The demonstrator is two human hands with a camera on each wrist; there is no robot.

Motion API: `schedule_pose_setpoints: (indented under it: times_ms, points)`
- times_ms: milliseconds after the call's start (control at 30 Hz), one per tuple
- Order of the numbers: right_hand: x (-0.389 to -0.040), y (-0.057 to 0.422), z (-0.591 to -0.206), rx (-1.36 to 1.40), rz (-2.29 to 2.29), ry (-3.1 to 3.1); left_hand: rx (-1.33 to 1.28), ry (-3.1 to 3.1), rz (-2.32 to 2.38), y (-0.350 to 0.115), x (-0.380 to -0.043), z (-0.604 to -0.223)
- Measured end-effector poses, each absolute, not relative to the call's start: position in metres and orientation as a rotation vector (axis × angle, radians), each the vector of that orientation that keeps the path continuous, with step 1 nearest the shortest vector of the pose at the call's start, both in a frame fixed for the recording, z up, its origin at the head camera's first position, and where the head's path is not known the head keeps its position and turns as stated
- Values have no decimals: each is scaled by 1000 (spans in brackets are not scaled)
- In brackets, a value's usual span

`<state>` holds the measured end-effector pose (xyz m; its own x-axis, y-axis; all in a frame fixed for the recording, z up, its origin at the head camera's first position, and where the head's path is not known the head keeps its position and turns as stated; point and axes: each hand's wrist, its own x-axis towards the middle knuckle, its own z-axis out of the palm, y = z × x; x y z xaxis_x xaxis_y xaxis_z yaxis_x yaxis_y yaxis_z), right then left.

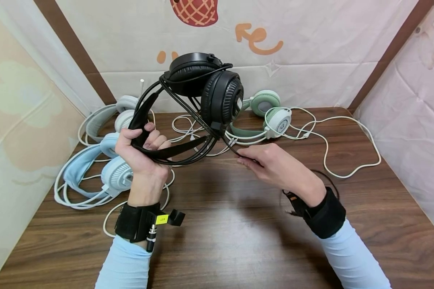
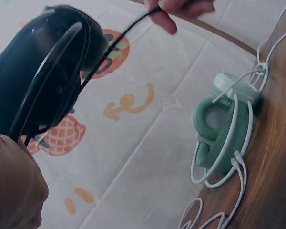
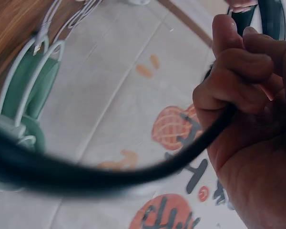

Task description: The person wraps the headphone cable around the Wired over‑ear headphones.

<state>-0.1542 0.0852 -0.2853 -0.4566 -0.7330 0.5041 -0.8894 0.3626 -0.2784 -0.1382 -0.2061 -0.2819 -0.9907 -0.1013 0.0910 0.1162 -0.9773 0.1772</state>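
Black over-ear headphones (image 1: 222, 98) are held up above the table, ear cups away from me and headband toward me. My left hand (image 1: 144, 150) grips them by the padded headband (image 1: 177, 150). Beside the lower ear cup, my right hand (image 1: 275, 164) pinches the thin black cable (image 2: 119, 40), which runs from the headphones to its fingers. In the right wrist view the cable (image 3: 181, 160) passes into the curled fingers of that hand. More of the cable (image 1: 329, 178) hangs behind the right wrist.
Light-blue headphones (image 1: 117, 174) lie at the left, with white-grey headphones (image 1: 101, 120) behind them. Green headphones (image 1: 265, 106) rest near the back wall. Their white cable (image 1: 365, 132) loops across the table's right side. Printed cloth walls (image 1: 311, 40) enclose the brown table (image 1: 217, 241).
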Motion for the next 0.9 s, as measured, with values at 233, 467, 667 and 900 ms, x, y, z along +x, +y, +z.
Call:
schedule_pose_setpoints:
  times_ms: [233,467,667,900]
  points:
    - [-138,82,-280,1412,685,-2367,-13,-327,-2933,-205,-139,-281]
    - [-128,80,-276,1411,636,-2352,73,-287,-2904,-204,-139,-278]
    - [-125,81,-273,1407,593,-2320,116,-374,-2844,-206,-140,-277]
    - [-125,85,-272,1379,574,-2280,-22,-749,-2649,-201,-142,-280]
